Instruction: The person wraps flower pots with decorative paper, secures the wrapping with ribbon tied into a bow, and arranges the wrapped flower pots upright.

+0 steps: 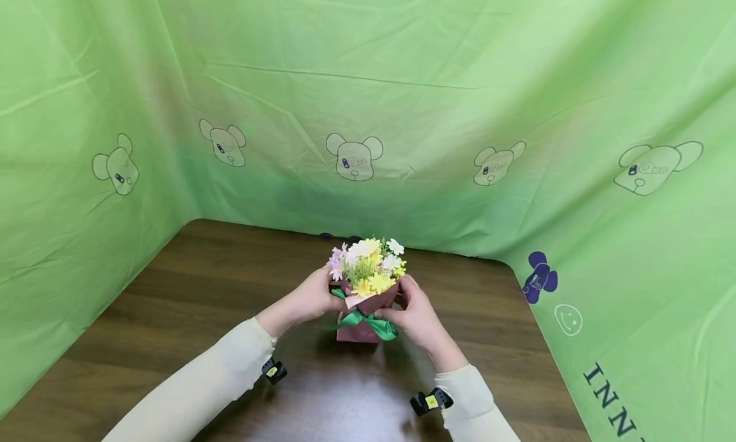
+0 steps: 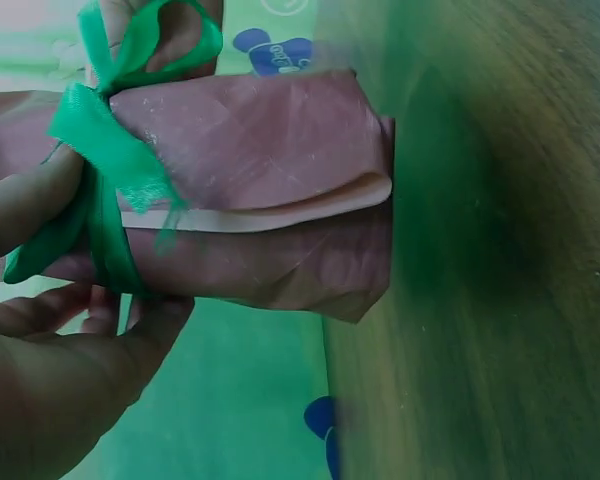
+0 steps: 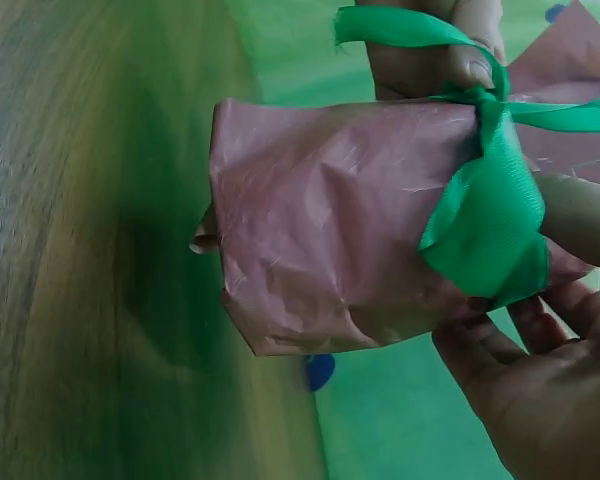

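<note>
A small bouquet of yellow, white and lilac artificial flowers stands upright in pink wrapping paper. Round its waist a green ribbon is tied in a bow, with loose tails. My left hand grips the wrapped bouquet from the left, thumb by the ribbon. From the right my right hand holds it too, thumb in front and fingers behind. Both wrist views show the wrapping's lower end close over the wooden table, with a folded paper edge along one side. The flowers hide part of the left fingers.
The dark wooden table spreads round the bouquet. A green cloth backdrop with printed bear heads encloses it at the back and both sides. Black straps with small cameras sit on both wrists.
</note>
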A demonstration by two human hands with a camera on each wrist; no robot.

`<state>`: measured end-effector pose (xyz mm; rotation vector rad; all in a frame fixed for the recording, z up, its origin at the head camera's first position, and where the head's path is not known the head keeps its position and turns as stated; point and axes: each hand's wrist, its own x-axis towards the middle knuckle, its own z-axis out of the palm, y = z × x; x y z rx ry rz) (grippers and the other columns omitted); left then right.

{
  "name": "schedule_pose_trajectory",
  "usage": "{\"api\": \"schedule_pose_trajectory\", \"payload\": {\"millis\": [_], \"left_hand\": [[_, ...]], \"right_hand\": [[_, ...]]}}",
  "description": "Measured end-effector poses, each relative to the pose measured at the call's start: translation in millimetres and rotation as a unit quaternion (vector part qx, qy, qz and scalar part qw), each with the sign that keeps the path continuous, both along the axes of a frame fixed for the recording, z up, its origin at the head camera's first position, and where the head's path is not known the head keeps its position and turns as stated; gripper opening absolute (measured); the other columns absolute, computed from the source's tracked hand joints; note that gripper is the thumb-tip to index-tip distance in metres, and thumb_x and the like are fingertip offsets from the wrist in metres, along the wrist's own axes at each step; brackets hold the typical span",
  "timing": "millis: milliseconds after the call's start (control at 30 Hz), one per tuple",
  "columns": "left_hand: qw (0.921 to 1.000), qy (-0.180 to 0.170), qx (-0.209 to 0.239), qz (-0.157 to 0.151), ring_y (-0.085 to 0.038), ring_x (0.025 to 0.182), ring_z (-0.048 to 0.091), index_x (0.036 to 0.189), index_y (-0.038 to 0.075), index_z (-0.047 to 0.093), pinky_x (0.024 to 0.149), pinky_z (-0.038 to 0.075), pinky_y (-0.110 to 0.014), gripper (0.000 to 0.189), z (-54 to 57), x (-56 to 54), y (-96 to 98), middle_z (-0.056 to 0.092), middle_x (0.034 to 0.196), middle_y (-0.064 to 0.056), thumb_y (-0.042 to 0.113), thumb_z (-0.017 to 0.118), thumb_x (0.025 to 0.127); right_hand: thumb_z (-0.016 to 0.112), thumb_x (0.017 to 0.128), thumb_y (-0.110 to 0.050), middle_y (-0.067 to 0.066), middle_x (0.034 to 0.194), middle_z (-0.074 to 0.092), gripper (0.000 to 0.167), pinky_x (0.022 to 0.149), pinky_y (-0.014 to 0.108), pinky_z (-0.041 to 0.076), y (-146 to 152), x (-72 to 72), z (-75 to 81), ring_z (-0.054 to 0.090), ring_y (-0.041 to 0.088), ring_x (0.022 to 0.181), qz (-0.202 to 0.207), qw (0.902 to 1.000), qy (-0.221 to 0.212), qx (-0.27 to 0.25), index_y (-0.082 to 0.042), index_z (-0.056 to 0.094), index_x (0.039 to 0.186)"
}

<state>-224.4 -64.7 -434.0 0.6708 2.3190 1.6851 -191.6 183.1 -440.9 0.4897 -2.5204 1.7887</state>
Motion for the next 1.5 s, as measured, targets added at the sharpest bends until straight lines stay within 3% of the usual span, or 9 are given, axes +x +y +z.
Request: {"api": "schedule_pose_trajectory", "payload": {"millis": [133,300,567,700,967,1133,1233,1500], "left_hand": [[0.9992,0.031,0.019,-0.014,-0.018,0.116,0.059,0.142,0.005,0.047,0.097,0.05,-0.031,0.082,-4.4,1.0,1.3,0.062,0.133,-0.01,-0.012,0.074,0.066],[0.9984,0.051,0.014,-0.021,-0.021,0.122,0.056,0.147,0.005,0.042,0.101,0.049,-0.031,0.088,-12.4,2.1,1.6,0.056,0.143,-0.012,-0.012,0.075,0.068],[0.9967,0.071,-0.038,-0.004,-0.02,0.115,0.059,0.138,0.005,0.056,0.102,0.049,-0.04,0.07,-26.6,1.0,1.1,0.066,0.131,-0.011,-0.003,0.079,0.072],[0.9945,0.086,-0.059,0.005,-0.02,0.116,0.059,0.138,0.006,0.057,0.104,0.048,-0.042,0.071,-30.5,1.0,0.8,0.066,0.131,-0.01,0.0,0.081,0.071],[0.9933,0.097,-0.062,0.009,-0.022,0.117,0.059,0.137,0.006,0.058,0.104,0.048,-0.045,0.072,-36.0,-1.0,-1.9,0.066,0.131,-0.01,0.0,0.082,0.07],[0.9942,0.083,-0.067,0.01,-0.018,0.104,0.064,0.134,0.005,0.059,0.094,0.052,-0.036,0.07,-41.2,-5.0,-0.3,0.07,0.12,-0.009,0.0,0.082,0.068],[0.9931,0.07,-0.092,0.022,-0.016,0.096,0.062,0.13,0.004,0.06,0.088,0.052,-0.034,0.068,-44.8,-5.5,2.6,0.071,0.112,-0.007,0.001,0.081,0.065],[0.9883,0.059,-0.136,0.037,-0.016,0.093,0.059,0.12,0.004,0.062,0.089,0.051,-0.036,0.057,-51.8,-9.9,5.8,0.068,0.104,-0.004,0.008,0.085,0.068]], "right_hand": [[0.087,0.077,-0.005,0.008,0.127,0.06,0.068,0.104,0.041,0.049,0.0,0.4,-2.9,0.061,0.024,0.117,0.006,0.9996,0.023,0.013,-0.012,0.057,0.137],[0.087,0.076,-0.002,0.004,0.124,0.066,0.065,0.103,0.043,0.048,-1.0,0.9,-10.5,0.064,0.022,0.113,-0.003,0.9997,0.013,0.021,-0.013,0.059,0.134],[0.087,0.076,-0.002,0.003,0.125,0.067,0.066,0.107,0.049,0.046,-2.7,0.6,-21.5,0.064,0.023,0.116,-0.013,0.9992,0.016,0.033,-0.013,0.058,0.135],[0.087,0.076,-0.001,0.004,0.127,0.066,0.067,0.107,0.049,0.046,-3.4,-0.5,-25.3,0.063,0.023,0.117,-0.008,0.9995,0.01,0.03,-0.013,0.058,0.135],[0.086,0.077,-0.002,0.005,0.133,0.064,0.07,0.11,0.048,0.044,-3.9,-4.0,-30.6,0.062,0.025,0.123,0.005,0.9997,0.005,0.023,-0.013,0.055,0.139],[0.086,0.077,-0.002,0.006,0.126,0.068,0.067,0.107,0.047,0.047,-2.7,-4.5,-33.2,0.064,0.024,0.12,-0.001,0.9994,-0.003,0.034,-0.011,0.057,0.137],[0.086,0.078,-0.005,0.008,0.12,0.07,0.061,0.103,0.046,0.05,-2.5,-3.6,-38.5,0.066,0.026,0.117,-0.004,0.9987,-0.009,0.051,-0.007,0.058,0.133],[0.085,0.082,-0.009,0.011,0.118,0.071,0.054,0.099,0.042,0.053,-1.0,-3.4,-46.5,0.067,0.027,0.115,-0.004,0.9964,-0.015,0.084,-0.002,0.059,0.128]]}}
